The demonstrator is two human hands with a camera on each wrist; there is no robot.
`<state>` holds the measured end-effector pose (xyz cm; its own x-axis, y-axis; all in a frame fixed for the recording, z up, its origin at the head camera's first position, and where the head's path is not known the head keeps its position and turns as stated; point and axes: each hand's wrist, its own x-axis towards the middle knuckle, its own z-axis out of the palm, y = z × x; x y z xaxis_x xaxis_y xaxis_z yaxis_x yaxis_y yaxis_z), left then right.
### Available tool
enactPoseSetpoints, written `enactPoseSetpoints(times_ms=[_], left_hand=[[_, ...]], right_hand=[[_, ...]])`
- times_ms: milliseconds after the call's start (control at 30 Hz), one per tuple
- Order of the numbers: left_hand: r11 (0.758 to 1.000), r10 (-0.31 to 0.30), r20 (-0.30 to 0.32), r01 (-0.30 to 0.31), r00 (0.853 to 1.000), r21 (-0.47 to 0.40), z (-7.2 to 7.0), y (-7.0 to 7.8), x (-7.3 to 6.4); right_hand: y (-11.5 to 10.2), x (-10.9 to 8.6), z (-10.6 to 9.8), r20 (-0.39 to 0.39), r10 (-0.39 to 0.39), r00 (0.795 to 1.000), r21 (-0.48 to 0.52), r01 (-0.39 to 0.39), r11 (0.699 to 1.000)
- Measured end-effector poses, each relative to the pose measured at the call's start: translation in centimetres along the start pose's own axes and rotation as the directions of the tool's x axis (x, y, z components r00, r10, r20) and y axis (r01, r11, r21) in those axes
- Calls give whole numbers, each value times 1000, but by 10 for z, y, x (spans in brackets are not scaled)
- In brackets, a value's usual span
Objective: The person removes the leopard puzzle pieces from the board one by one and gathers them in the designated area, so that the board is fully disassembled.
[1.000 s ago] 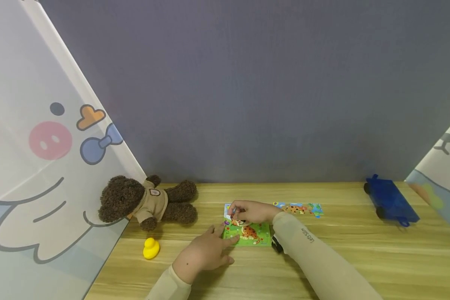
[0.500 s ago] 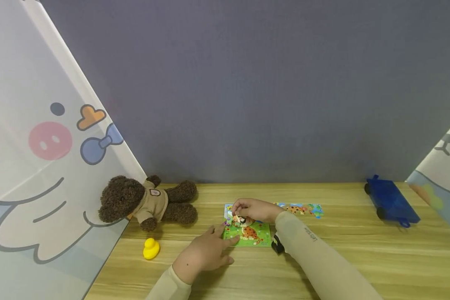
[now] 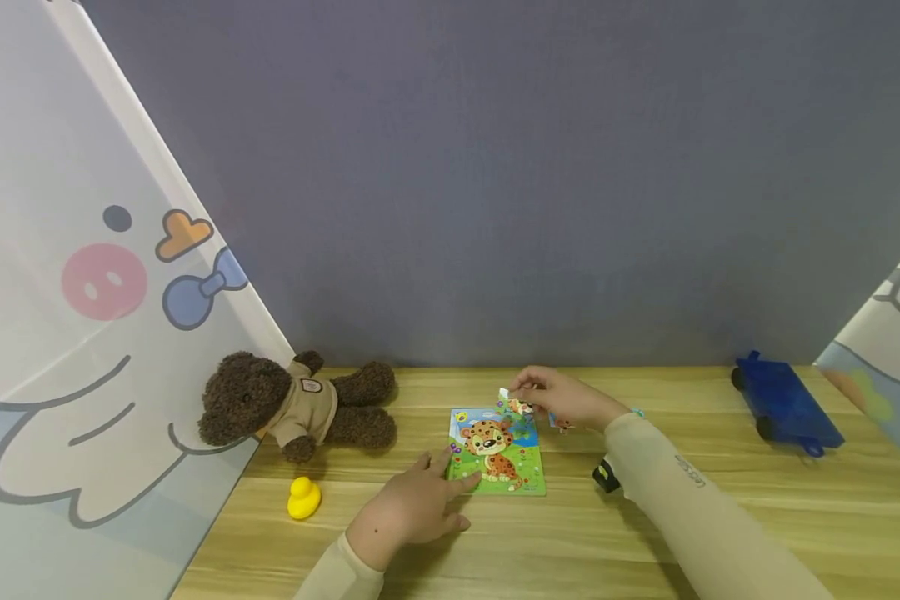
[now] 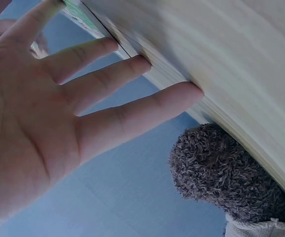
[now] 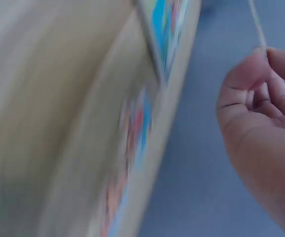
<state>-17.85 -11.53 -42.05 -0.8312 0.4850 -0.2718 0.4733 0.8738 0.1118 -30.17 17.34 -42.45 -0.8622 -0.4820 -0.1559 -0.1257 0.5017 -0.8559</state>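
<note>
A leopard-picture puzzle board (image 3: 528,479) lies flat on the wooden table. My left hand (image 3: 416,504) rests at its lower left, fingers straight and spread, with fingertips on the board; the left wrist view shows these fingers (image 4: 132,116) extended along the table surface. Beyond the board's upper right corner, my right hand (image 3: 570,398) pinches a puzzle piece (image 3: 517,405) between thumb and finger. Edge-on in the right wrist view, that piece (image 5: 257,22) looks thin and is held off the table. Other puzzle pieces (image 3: 560,423) lie to the right, mostly hidden by the right hand.
A brown teddy bear (image 3: 300,408) in a beige shirt lies at the back left, with a yellow rubber duck (image 3: 303,498) in front of it. At the far right is a blue wheeled toy cart (image 3: 786,402). A grey wall (image 3: 540,208) rises behind the table.
My right hand has moved from over the board to the right and back, carrying the piece. More of the leopard picture now shows. The left hand stays in place.
</note>
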Motion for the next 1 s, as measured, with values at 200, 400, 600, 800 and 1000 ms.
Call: enactPoseSetpoints(times_ms=[200,400,600,800,1000], left_hand=[[1000,-10,4,10,1000,-22,-1,0,-3],[1000,-5,-3,5,1000,-16,0,-1,-3],[1000,-5,4,5,1000,-6,2,0,0],[1000,-3,6,3,1000,-1,3,0,1],[1000,-2,1,2,1000,-9,2,-1,0]], right_hand=[[20,-29,-27,84,29,996,-111,-19,994],[34,-47,-24,158,15,987,-44,-8,999],[40,-49,-18,116,-2,993,-39,7,999],[45,-49,-19,95,4,995,-28,-2,1000],[47,-52,-22,101,2,995,-25,0,1000]])
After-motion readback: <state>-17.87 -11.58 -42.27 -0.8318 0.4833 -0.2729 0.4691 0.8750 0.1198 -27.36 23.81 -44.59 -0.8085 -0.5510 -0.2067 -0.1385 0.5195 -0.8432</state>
